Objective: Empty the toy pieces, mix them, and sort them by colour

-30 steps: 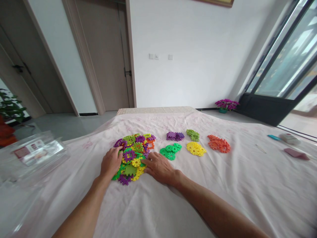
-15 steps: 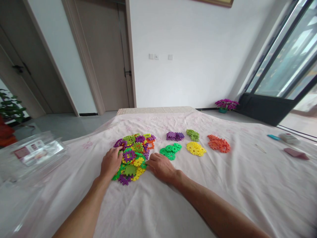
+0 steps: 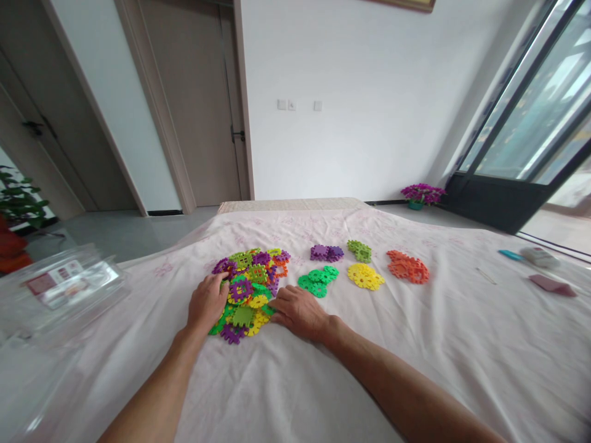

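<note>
A mixed pile of plastic interlocking pieces [image 3: 243,316], green, yellow, purple and orange, lies on the cloth between both hands. My left hand [image 3: 207,303] is at the pile's left edge, fingers bent together against the pieces; their tips are partly hidden. At the lower right edge of the pile, my right hand [image 3: 299,311] has its fingers closed at the rim of a green notched disc [image 3: 268,309]. Right of the pile lie separate groups: green discs [image 3: 318,282], purple squares [image 3: 326,252], lime squares [image 3: 359,250], yellow discs [image 3: 365,277] and orange pieces [image 3: 408,267].
Clear plastic packaging [image 3: 69,283] lies at the left on the pale floral cloth [image 3: 286,387]. Toward the right edge are a blue item [image 3: 510,255], a whitish object [image 3: 539,257] and a folded pink item [image 3: 552,285]. Doors and a wall stand beyond.
My right hand has shifted slightly left and down at the pile's edge, and the green disc there has moved a little. My left hand stays in place.
</note>
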Demonstrator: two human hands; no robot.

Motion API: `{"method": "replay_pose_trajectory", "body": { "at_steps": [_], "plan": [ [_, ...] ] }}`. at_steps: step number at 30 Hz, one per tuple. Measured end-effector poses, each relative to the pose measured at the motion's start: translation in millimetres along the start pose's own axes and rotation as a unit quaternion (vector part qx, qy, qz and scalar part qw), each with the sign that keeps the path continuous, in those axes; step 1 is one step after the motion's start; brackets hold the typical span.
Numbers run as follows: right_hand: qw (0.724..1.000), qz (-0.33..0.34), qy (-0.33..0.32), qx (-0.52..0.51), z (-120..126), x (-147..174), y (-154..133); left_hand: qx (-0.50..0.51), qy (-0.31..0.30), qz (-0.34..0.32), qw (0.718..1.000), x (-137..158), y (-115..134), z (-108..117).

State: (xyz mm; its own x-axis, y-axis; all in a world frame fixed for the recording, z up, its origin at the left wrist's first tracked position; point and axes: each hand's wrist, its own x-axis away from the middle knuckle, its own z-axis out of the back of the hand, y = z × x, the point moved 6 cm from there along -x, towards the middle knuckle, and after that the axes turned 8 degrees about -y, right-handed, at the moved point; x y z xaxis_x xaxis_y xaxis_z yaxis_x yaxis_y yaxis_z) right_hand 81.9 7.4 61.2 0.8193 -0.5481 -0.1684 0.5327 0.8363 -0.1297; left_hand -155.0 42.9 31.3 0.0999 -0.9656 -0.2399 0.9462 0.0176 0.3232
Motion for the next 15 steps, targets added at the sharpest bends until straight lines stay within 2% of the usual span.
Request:
{"method": "replay_pose_trajectory", "body": {
  "at_steps": [5, 9, 15],
  "plan": [
    [0.999, -0.016, 0.036, -0.014, 0, 4, 7, -0.005, 0.001, 0.002, 1.000, 0, 1, 1],
    [0.991, -0.084, 0.091, -0.043, 6, 11, 27, -0.006, 0.002, -0.001, 1.000, 0, 0, 1],
    [0.965, -0.201, 0.156, -0.069, 19, 31, 69, -0.005, -0.002, -0.002, 1.000, 0, -2, 0]
  ]
}}
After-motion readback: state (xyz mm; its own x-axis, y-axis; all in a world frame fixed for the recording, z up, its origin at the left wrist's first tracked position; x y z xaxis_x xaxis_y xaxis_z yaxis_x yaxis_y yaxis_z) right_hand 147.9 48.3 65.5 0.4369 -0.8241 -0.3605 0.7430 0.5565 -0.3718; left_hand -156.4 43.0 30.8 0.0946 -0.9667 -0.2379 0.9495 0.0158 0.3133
